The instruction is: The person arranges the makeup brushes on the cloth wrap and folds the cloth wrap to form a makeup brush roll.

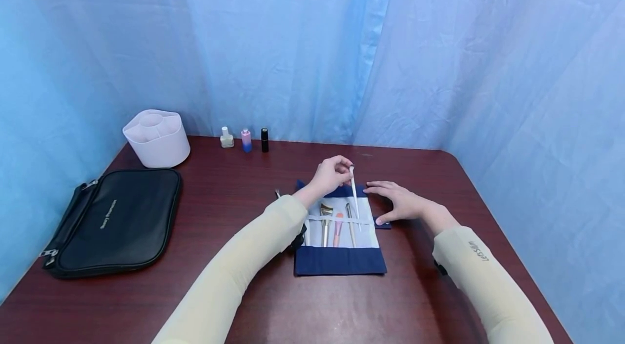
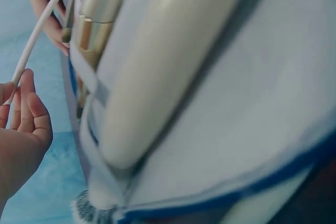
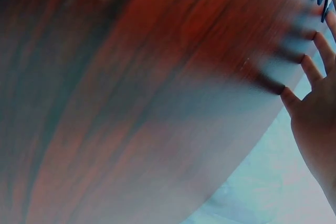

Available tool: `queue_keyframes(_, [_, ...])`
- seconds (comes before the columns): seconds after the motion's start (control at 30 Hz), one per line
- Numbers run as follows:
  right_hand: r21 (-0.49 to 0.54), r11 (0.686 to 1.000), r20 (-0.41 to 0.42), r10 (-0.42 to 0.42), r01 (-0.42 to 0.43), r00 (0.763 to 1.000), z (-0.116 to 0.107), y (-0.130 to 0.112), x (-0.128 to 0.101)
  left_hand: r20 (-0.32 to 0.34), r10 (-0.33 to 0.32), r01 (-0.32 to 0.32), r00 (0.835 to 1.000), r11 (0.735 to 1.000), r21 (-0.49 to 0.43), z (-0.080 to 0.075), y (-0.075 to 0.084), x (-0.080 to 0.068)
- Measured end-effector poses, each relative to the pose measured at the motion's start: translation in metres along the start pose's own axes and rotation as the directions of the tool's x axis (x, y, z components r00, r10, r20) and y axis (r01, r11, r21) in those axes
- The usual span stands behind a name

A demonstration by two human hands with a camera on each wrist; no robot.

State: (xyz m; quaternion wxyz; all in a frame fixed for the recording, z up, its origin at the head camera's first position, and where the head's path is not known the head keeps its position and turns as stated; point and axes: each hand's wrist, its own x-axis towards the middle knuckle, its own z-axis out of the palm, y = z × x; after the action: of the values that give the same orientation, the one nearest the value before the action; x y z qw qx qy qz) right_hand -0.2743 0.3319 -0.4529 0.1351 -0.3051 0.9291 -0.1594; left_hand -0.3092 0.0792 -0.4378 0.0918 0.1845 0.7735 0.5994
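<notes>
Your left hand (image 1: 332,175) pinches the slim, white-handled makeup brush (image 1: 355,192), likely light and stiff, best gripped below its dark tip; your right hand (image 1: 402,202) has fingers apart

From where I'm standing, both arms (image 1: 239,265) are reaching forward, left hand (image 1: 333,174) pinching with thumb and fingertips, right hand (image 1: 399,203) kinda loose, thumb out wide.
</notes>
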Motion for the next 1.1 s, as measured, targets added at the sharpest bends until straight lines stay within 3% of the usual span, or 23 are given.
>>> queue_keyframes(0.17, [0.005, 1.000, 0.004, 0.005, -0.005, 1.000, 0.000, 0.000, 0.000, 0.058, -0.053, 0.053, 0.997, 0.999, 0.004, 0.001, -0.005, -0.004])
queue_keyframes(0.37, [0.007, 1.000, 0.005, 0.003, -0.003, 1.000, 0.000, 0.001, 0.000, 0.165, -0.124, 0.118, 0.979, 0.992, 0.046, 0.002, -0.007, -0.008])
queue_keyframes(0.53, [0.017, 1.000, 0.004, 0.003, -0.003, 1.000, 0.000, 0.001, -0.001, 0.259, -0.108, 0.081, 0.960, 0.990, 0.115, 0.003, -0.008, -0.008])
queue_keyframes(0.83, [-0.002, 1.000, 0.004, 0.010, -0.010, 1.000, 0.000, -0.001, -0.002, 0.389, -0.127, 0.032, 0.912, 0.970, 0.241, 0.003, -0.006, -0.009])
queue_keyframes(1.1, [-0.001, 1.000, 0.003, 0.010, -0.010, 1.000, 0.001, -0.001, -0.002, 0.429, -0.142, 0.008, 0.892, 0.954, 0.299, 0.003, -0.004, -0.011])
